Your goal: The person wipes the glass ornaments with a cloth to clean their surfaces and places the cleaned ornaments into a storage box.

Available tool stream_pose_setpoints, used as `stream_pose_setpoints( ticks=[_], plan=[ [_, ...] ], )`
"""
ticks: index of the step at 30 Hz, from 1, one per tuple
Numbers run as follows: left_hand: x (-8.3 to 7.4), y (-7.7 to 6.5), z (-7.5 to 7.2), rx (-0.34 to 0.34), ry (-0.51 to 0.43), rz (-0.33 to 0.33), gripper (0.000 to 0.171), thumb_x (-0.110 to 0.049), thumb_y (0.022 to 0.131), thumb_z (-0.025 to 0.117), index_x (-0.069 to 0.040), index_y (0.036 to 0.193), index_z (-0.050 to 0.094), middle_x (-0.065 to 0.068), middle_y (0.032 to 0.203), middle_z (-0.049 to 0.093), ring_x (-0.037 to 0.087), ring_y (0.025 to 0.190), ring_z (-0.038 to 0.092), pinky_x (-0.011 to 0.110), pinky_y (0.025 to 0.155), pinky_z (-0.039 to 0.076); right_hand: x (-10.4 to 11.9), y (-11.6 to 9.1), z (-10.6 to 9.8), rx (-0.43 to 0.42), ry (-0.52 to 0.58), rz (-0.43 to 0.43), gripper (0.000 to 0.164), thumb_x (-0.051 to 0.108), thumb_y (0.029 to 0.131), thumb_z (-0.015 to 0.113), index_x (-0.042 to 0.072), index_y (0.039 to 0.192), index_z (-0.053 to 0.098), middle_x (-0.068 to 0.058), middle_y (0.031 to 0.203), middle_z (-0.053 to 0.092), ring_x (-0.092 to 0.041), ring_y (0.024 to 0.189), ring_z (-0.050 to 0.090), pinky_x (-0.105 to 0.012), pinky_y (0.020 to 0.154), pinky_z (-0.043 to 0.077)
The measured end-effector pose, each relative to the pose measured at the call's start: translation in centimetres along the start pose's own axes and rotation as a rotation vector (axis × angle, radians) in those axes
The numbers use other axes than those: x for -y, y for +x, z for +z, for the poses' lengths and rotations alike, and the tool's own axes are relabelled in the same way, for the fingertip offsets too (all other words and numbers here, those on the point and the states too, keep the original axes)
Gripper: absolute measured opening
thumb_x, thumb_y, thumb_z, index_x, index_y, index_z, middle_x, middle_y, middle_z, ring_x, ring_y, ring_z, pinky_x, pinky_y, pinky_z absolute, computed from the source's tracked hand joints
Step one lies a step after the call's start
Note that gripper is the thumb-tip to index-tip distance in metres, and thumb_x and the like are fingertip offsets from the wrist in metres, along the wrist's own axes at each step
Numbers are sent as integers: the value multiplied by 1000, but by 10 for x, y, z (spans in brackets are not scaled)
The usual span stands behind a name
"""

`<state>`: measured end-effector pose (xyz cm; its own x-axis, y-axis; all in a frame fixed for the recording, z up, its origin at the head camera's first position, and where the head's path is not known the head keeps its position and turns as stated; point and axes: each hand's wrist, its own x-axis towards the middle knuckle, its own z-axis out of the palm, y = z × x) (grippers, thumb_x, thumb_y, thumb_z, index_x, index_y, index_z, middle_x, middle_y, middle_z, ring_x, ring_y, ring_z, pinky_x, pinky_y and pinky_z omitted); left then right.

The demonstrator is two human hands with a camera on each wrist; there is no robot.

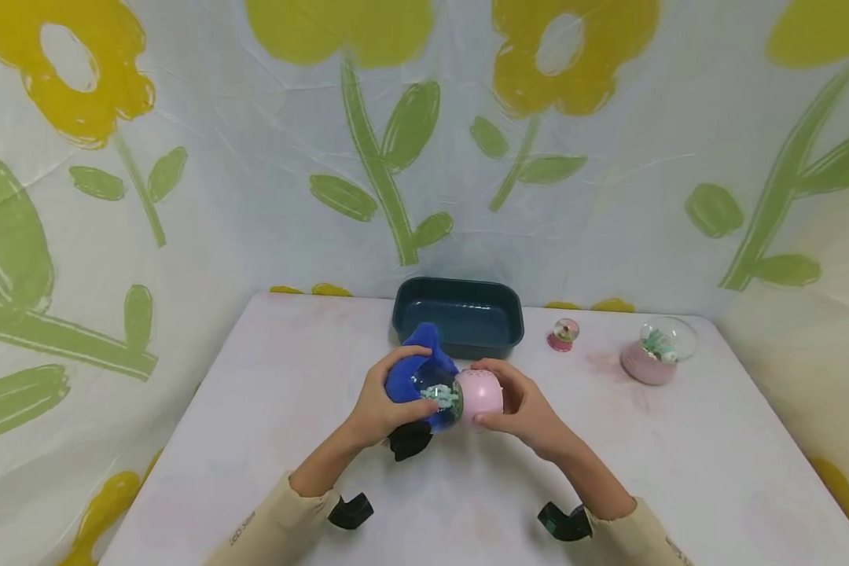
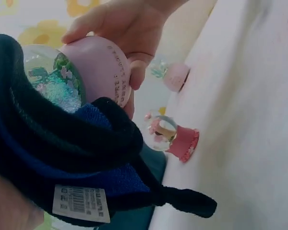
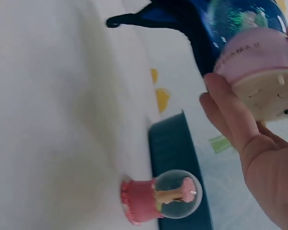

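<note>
A white tabletop (image 1: 276, 409) with faint pinkish patches carries a dark teal rectangular dish (image 1: 491, 344) at the middle of its far edge. Right of that stand a small pink-based snow globe (image 1: 563, 335) and, near the far right corner, a larger one (image 1: 648, 363).

The near snow globe (image 1: 478, 395) has a pale pink base with lettering, a clear dome and blue-green contents; the cloth (image 1: 400, 385) is blue, edged in black. The far tray (image 1: 460, 314) is dark teal. The small snow globe (image 1: 562, 336) has a deep pink base. The tabletop (image 1: 290, 369) is white; the whitish backdrop (image 1: 240, 173) bears yellow flowers and green leaves.
</note>
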<state>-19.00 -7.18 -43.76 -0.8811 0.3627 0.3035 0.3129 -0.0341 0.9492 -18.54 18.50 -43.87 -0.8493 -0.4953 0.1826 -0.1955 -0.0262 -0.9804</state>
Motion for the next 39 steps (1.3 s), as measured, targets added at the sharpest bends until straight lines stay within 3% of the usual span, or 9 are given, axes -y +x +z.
stream_pose_setpoints(
  ticks=[6,12,18,22,28,34,39],
  plan=[
    [5,-5,2,-81,-79,-59,68,-34,76,80,-23,137,50,11,139,44,39,120,47,52,88,49,-5,-6,11,-69,-61,12,60,3,84,74,12,137,46,-14,130,47,-39,104,53,-40,78,55],
    [10,-5,5,-116,-179,-112,69,-34,79,76,-20,140,46,13,141,40,40,123,42,55,91,46,-1,-3,12,-62,-144,-29,57,6,86,72,11,136,45,-14,129,47,-39,104,53,-39,78,55],
    [12,-6,5,-128,-145,-122,69,-35,79,76,-21,140,46,13,141,40,40,123,42,55,92,45,-3,-1,17,-65,-218,-42,62,5,82,77,9,133,42,-11,129,46,-35,107,50,-37,79,54],
    [11,-5,7,-139,-125,-127,69,-37,78,78,-23,139,47,12,142,40,41,123,43,56,90,46,-4,2,20,-81,-323,-65,62,10,77,82,15,129,48,-3,125,51,-29,108,52,-37,81,53],
    [9,-2,10,-100,-138,-154,67,-33,81,77,-24,140,46,12,143,39,39,124,42,53,91,46,-3,3,18,-91,-523,-133,64,25,68,90,18,123,58,5,120,56,-18,106,53,-39,84,52],
    [8,-4,8,-128,-134,-160,64,-31,82,74,-23,139,46,12,144,38,40,124,42,54,92,46,-4,7,23,-107,-743,-180,67,48,67,87,20,122,61,6,117,59,-14,107,52,-37,82,52],
    [8,-2,12,-114,-137,-148,63,-30,84,73,-22,140,45,13,144,37,40,124,42,54,92,46,-2,6,24,-117,-932,-222,79,51,62,89,18,128,61,6,115,65,-13,99,56,-39,81,50]
  ],
)
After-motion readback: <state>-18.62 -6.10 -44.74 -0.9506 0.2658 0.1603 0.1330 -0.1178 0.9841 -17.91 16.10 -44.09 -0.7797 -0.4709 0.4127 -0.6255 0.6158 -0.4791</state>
